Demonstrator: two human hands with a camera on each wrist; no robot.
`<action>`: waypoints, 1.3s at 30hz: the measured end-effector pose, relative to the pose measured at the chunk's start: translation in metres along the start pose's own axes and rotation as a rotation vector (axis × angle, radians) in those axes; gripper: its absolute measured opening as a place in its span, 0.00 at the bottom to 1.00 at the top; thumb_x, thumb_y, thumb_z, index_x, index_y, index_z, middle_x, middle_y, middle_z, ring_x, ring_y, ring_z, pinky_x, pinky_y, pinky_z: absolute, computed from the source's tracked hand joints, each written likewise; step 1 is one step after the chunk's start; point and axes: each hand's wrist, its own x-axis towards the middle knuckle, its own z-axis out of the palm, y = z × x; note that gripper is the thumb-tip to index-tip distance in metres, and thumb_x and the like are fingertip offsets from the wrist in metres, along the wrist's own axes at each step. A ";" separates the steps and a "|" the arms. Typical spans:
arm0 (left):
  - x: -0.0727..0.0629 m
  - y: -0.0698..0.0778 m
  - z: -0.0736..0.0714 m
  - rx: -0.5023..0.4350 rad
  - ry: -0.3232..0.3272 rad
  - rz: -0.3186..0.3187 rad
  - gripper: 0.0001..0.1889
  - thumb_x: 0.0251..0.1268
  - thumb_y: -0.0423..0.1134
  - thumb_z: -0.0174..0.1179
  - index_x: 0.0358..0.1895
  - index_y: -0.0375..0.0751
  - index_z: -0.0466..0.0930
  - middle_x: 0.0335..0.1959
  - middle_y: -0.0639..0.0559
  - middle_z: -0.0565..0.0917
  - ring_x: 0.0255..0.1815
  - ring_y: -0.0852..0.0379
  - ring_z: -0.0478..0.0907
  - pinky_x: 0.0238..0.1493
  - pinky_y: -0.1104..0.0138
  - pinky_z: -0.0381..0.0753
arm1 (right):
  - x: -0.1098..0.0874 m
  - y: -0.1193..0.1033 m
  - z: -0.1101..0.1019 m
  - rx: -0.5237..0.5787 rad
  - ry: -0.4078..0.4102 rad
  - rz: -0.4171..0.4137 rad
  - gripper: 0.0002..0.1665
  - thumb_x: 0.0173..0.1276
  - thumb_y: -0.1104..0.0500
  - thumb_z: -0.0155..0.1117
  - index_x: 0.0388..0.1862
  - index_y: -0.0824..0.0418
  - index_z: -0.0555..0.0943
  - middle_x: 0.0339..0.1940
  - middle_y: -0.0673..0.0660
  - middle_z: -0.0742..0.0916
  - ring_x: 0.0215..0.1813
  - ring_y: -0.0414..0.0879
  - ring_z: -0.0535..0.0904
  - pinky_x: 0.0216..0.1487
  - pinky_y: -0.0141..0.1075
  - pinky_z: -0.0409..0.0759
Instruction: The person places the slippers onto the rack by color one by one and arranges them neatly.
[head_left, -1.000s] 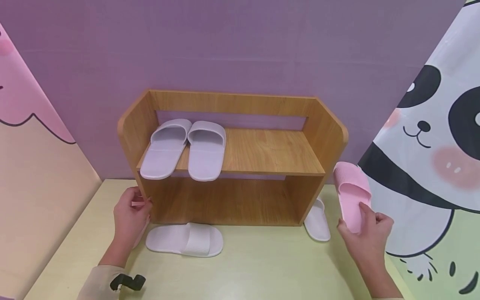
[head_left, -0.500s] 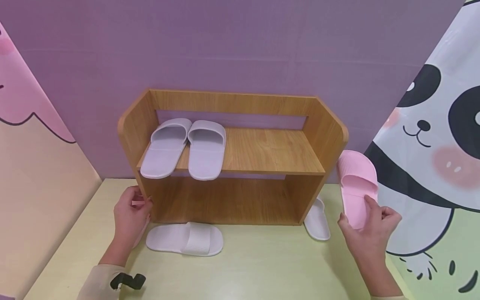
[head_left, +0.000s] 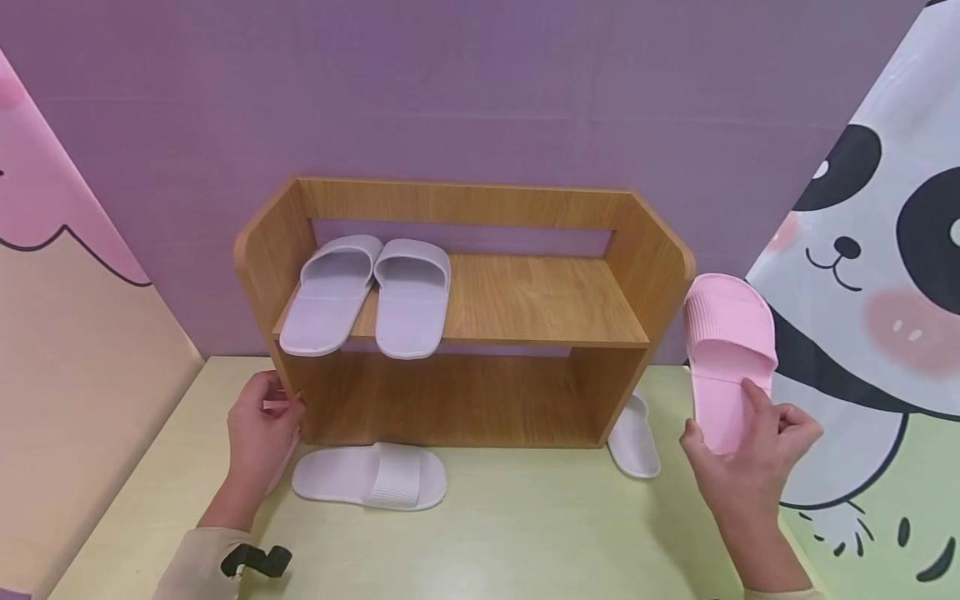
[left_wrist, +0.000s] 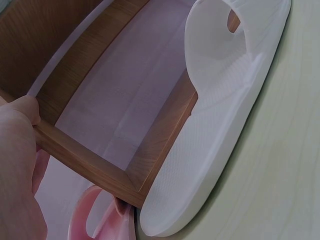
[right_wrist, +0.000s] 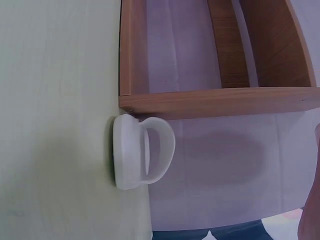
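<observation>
On the right, my right hand (head_left: 753,454) pinches a pink slipper (head_left: 731,367) by its heel end, thumb at the side and forefinger on the insole. The slipper is raised, strap end up, beside the wooden shoe rack (head_left: 547,300). My left hand (head_left: 258,429) grips the front edge of the rack's left side panel, thumb on the edge in the left wrist view. Below that hand, a second pink slipper (left_wrist: 117,230) lies outside the panel, mostly hidden. A white slipper (head_left: 337,477) lies sideways in front of the rack.
Two pale slippers, one left (head_left: 326,304) and one right (head_left: 411,308), sit side by side on the upper shelf. Another white slipper (head_left: 633,437) lies by the rack's right side. A purple wall (head_left: 465,100) stands behind; a panda-print panel (head_left: 832,350) borders the right.
My right hand has lifted the pink slipper upward and slightly right, away from the rack. My left hand has stayed in place on the side panel.
</observation>
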 end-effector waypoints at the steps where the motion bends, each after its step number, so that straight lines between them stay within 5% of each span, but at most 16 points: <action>1: 0.000 -0.001 0.000 0.003 0.004 0.008 0.16 0.74 0.29 0.68 0.61 0.36 0.80 0.50 0.44 0.86 0.47 0.45 0.86 0.39 0.82 0.80 | 0.001 -0.001 0.000 0.013 0.009 0.001 0.52 0.45 0.54 0.77 0.75 0.62 0.81 0.61 0.36 0.59 0.66 0.34 0.57 0.58 0.26 0.62; 20: 0.000 -0.003 0.002 0.005 0.010 0.025 0.16 0.73 0.28 0.68 0.60 0.38 0.81 0.49 0.44 0.86 0.47 0.44 0.87 0.39 0.81 0.81 | 0.018 -0.067 0.001 0.162 0.213 -0.113 0.48 0.43 0.54 0.69 0.68 0.71 0.81 0.63 0.46 0.65 0.67 0.41 0.60 0.65 0.29 0.65; 29: 0.001 -0.004 0.002 0.013 0.015 0.029 0.16 0.73 0.29 0.68 0.60 0.38 0.81 0.49 0.44 0.86 0.46 0.44 0.87 0.39 0.82 0.80 | 0.018 -0.075 0.011 0.233 0.171 -0.164 0.49 0.42 0.55 0.71 0.69 0.71 0.80 0.67 0.52 0.69 0.69 0.49 0.62 0.63 0.29 0.69; 36: 0.001 -0.002 0.001 0.023 0.005 0.019 0.17 0.74 0.29 0.68 0.62 0.38 0.80 0.51 0.44 0.86 0.48 0.44 0.86 0.40 0.82 0.79 | 0.022 -0.086 0.021 0.229 0.077 -0.200 0.49 0.43 0.53 0.72 0.69 0.70 0.81 0.66 0.50 0.68 0.69 0.42 0.60 0.59 0.28 0.67; 39: 0.000 -0.001 0.001 0.022 0.002 0.015 0.17 0.74 0.29 0.68 0.62 0.38 0.80 0.51 0.44 0.85 0.49 0.44 0.86 0.40 0.82 0.79 | 0.022 -0.086 0.026 0.222 0.030 -0.201 0.50 0.42 0.53 0.74 0.70 0.68 0.82 0.62 0.60 0.70 0.69 0.41 0.60 0.58 0.27 0.67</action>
